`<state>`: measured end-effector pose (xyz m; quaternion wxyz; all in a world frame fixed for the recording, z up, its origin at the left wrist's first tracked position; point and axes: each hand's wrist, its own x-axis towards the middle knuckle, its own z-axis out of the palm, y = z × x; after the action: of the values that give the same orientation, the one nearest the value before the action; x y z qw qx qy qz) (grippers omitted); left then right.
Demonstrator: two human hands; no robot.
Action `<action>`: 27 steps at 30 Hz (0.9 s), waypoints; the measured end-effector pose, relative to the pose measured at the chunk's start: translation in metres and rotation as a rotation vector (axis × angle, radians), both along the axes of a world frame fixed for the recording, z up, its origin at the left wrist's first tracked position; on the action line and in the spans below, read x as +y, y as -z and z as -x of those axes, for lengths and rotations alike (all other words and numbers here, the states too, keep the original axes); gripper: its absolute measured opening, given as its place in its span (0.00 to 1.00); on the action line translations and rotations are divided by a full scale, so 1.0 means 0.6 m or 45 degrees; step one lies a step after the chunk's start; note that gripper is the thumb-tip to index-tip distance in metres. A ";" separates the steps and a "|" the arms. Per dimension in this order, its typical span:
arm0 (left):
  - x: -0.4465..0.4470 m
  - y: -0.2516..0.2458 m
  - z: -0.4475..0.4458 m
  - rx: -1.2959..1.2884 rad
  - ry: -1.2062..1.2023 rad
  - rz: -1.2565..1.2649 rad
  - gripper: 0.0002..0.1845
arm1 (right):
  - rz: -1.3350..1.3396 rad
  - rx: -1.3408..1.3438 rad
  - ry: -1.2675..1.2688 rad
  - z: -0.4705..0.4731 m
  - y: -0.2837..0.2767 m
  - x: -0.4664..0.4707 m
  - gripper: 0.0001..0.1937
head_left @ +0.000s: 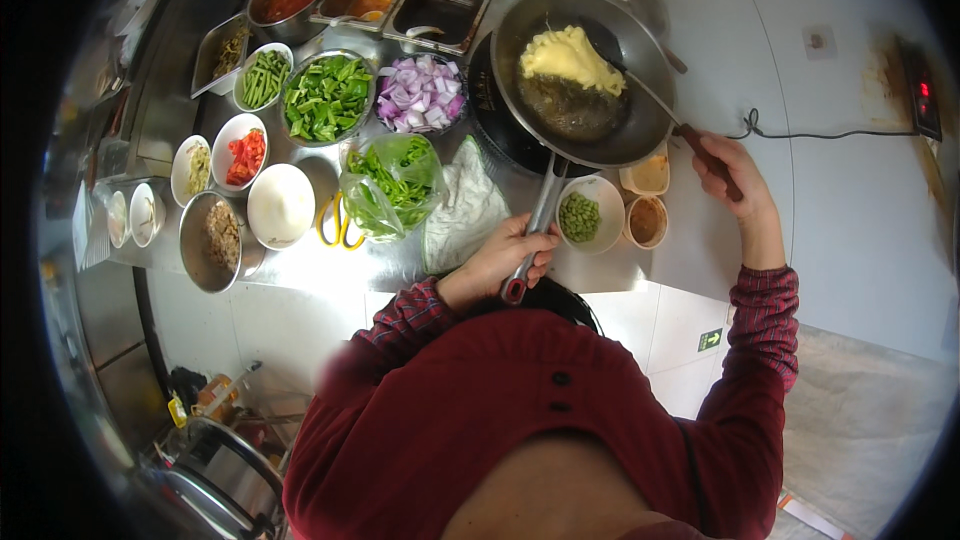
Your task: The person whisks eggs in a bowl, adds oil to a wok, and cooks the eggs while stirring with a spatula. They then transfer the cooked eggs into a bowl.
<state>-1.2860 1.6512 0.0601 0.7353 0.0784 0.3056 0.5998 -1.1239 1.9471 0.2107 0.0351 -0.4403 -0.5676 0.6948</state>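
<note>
My left hand point(521, 251) grips the metal handle of a wok point(645, 101), which is tilted over a black round burner point(486, 94). Inside the wok lies a yellow mass of egg point(571, 60) in a pool of oil point(574, 111). My right hand point(731, 169) is closed around the brown handle of a cooking utensil point(712, 159). Its metal shaft runs over the wok's rim, and its head reaches the egg; the head's exact shape is partly hidden. Below the wok stands a white bowl of green beans or peas point(580, 217).
Bowls of diced onion point(421, 94), green pepper point(328, 99) and chopped tomato point(246, 157) stand to the left. A plastic bag of greens point(394, 184), yellow-handled scissors point(340, 223) and a cloth point(469, 206) lie nearer me. Sauce trays point(442, 11) line the back. A cable point(832, 135) runs along the right wall.
</note>
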 end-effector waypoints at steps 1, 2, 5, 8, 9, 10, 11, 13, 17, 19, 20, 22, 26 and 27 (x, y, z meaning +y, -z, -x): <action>0.000 0.000 0.000 -0.003 -0.014 0.006 0.06 | -0.070 -0.010 -0.028 -0.001 -0.004 -0.008 0.19; 0.000 -0.001 0.000 -0.005 -0.013 0.010 0.06 | -0.152 -0.056 -0.048 -0.002 -0.004 -0.018 0.19; -0.001 -0.002 0.000 0.005 -0.010 0.024 0.06 | -0.317 -0.164 -0.127 -0.001 0.007 -0.042 0.20; -0.001 -0.002 -0.001 0.003 -0.014 0.026 0.07 | -0.320 -0.298 -0.238 0.006 0.046 -0.061 0.20; -0.001 -0.002 0.000 -0.002 -0.005 0.017 0.07 | -0.281 -0.254 -0.241 0.007 0.055 -0.063 0.20; -0.001 -0.002 0.000 -0.002 -0.015 0.025 0.07 | -0.244 -0.238 -0.229 0.007 0.061 -0.065 0.20; -0.001 -0.002 0.000 -0.006 -0.014 0.026 0.07 | -0.216 -0.278 -0.187 0.007 0.064 -0.065 0.20; 0.000 -0.003 0.001 -0.008 -0.007 0.028 0.07 | -0.224 -0.243 -0.209 0.004 0.054 -0.061 0.20; -0.001 -0.006 0.002 -0.021 -0.012 0.040 0.06 | -0.279 -0.261 -0.180 -0.009 -0.013 -0.051 0.19; -0.001 -0.006 0.001 -0.017 -0.018 0.046 0.06 | -0.344 -0.237 -0.146 -0.021 -0.046 -0.053 0.19; -0.002 -0.006 0.001 -0.006 -0.020 0.047 0.06 | -0.390 -0.257 -0.131 -0.027 -0.061 -0.054 0.19; -0.002 -0.004 0.001 0.002 -0.021 0.045 0.06 | -0.459 -0.309 -0.104 -0.037 -0.084 -0.056 0.19; -0.002 -0.002 0.001 -0.010 -0.013 0.032 0.05 | -0.355 -0.507 -0.233 -0.041 -0.108 -0.055 0.19; -0.001 -0.001 0.002 -0.015 -0.002 0.029 0.05 | -0.308 -0.530 -0.276 -0.040 -0.109 -0.056 0.19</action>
<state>-1.2870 1.6503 0.0609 0.7375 0.0662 0.3083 0.5972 -1.0996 1.9136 0.2761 -0.1048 -0.5030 -0.6854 0.5160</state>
